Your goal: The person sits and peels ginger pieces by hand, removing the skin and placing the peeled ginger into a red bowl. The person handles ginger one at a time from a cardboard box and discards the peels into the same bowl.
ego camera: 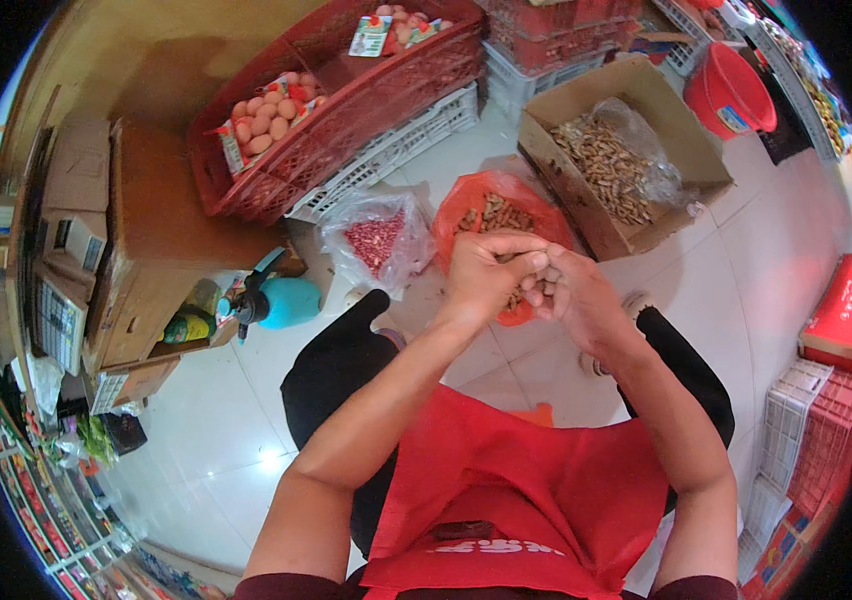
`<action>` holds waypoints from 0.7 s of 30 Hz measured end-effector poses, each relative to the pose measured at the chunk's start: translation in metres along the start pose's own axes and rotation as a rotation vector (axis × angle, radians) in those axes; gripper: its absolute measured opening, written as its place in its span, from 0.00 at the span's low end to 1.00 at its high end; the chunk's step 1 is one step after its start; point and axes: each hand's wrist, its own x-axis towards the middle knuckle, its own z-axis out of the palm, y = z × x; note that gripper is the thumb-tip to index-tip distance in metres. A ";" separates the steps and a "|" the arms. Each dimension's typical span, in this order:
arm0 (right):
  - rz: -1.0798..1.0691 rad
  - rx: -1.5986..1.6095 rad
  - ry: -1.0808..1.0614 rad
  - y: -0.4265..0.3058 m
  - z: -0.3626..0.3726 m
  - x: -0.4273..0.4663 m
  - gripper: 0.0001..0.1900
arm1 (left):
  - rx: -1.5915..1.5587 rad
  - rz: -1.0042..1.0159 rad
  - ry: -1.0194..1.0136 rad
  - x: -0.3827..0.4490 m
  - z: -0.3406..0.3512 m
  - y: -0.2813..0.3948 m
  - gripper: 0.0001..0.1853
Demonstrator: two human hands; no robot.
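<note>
My left hand and my right hand meet at the fingertips above a red plastic bag. Pinched between them is a small peanut in its shell, mostly covered by my fingers. The red bag lies spread on the floor and holds unshelled peanuts. Left of it, a clear plastic bag contains shelled reddish peanut kernels. To the right stands an open cardboard box with many peanut shells and a crumpled clear plastic bag inside.
Behind the bags, a long red plastic crate of bagged eggs rests on a white crate. A turquoise spray bottle stands beside a wooden cabinet. A red bucket is at the far right, and stacked crates line the right side.
</note>
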 end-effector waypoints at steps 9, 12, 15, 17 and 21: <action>-0.293 -0.154 0.004 0.005 0.005 -0.005 0.19 | -0.104 0.050 -0.013 -0.002 0.008 0.001 0.07; -0.265 -0.076 0.039 0.010 0.007 -0.005 0.18 | -0.158 -0.028 -0.022 -0.001 0.007 0.002 0.08; -0.208 0.061 -0.003 0.013 0.004 0.002 0.18 | -0.132 -0.013 -0.028 -0.002 0.005 0.004 0.08; -0.137 0.145 -0.032 0.013 0.000 0.009 0.17 | 0.045 0.143 -0.031 -0.003 0.006 0.004 0.08; 0.012 0.396 0.028 0.016 -0.006 0.015 0.16 | 0.333 0.356 -0.068 -0.005 0.012 0.004 0.08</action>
